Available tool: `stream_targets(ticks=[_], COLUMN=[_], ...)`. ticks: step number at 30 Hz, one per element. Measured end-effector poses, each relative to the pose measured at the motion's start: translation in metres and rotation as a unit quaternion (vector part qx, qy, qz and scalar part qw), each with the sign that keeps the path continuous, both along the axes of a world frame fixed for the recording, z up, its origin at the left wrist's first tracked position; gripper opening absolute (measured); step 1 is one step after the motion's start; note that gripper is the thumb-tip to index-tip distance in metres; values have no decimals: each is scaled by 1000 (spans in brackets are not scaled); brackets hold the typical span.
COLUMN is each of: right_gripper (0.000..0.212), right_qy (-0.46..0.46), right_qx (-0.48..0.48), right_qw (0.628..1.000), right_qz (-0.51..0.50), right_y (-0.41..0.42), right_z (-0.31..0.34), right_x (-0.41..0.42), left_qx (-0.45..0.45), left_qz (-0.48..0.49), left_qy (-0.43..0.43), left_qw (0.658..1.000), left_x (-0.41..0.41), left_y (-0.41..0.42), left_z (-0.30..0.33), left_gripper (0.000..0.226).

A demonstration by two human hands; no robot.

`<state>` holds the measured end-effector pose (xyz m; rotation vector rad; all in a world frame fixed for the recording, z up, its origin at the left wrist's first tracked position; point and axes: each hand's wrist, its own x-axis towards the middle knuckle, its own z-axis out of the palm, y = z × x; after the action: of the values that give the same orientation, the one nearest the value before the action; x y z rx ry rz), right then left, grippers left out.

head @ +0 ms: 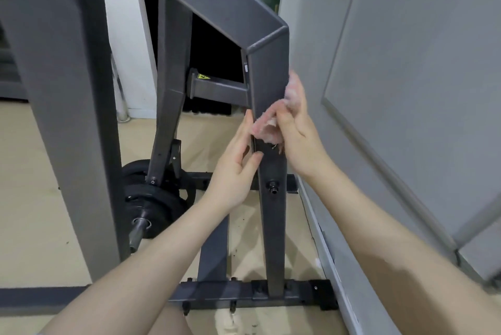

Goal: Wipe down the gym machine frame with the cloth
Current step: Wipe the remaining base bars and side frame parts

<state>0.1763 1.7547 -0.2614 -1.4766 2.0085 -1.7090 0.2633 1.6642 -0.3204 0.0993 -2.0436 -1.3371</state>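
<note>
Right hand (295, 128) fingers bunched pink cloth (267, 128) against frame post (268, 82), for wiping pressure; left hand (235, 169) at 9 o'clock, fingers loosely spread, steadied post edge.

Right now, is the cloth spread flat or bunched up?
Bunched. The pink cloth sits crumpled against the frame post, gripped by the right hand.

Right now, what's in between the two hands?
In the head view, the dark upright frame post stands between the left hand and right hand, with the pink cloth draped across it.
</note>
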Motion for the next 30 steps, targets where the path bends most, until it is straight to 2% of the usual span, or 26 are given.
stream_targets(ticks=[2,4,6,8,11,13,17,19,23,25,27,28,30], right_gripper=[107,110,98,71,57,54,63,69,60,62,61,59,49], right_qy=[20,42,1,-40,-31,-38,-67,-55,-25,-66,-178,-199,-142], right_qx=[28,32,2,-55,-89,-93,-91,-86,-105,-69,-48,-55,-73], right_qw=[999,999,1000,997,995,994,992,994,994,995,982,978,985], right_qz=[-8,-5,-2,24,26,42,58,45,4,-17,-28,-35,-58], right_y=[5,9,0,-12,-12,0,18,13,4,11,17,16,11], right_z=[-22,-34,-26,-12,-17,-40,-85,-86,-84,-100,-105,-104,-90], right_x=[0,-4,-9,-12,-13,-7,6,3,5,12,17,17,19], left_qx=[-6,-30,-24,-23,-28,-23,-13,-6,-9,-13,-6,-1,7], left_qz=[4,13,26,46,55,44,22,17,11,16,11,6,-9], left_qy=[7,22,23,27,31,27,37,40,44,50,57,58,55], left_qw=[1000,999,999,998,998,998,999,999,999,999,998,998,998], left_x=[-4,-7,-7,-7,-6,-6,-4,-5,-6,-7,-7,-8,-8], left_y=[-2,-4,-3,0,-1,-1,1,-1,-5,-6,-8,-9,-11], left_z=[-2,-5,-5,-7,-8,-6,-3,-6,-12,-13,-14,-15,-16], left_gripper=[67,69,77,78,80,81,83,82,81,82,82,81,80])
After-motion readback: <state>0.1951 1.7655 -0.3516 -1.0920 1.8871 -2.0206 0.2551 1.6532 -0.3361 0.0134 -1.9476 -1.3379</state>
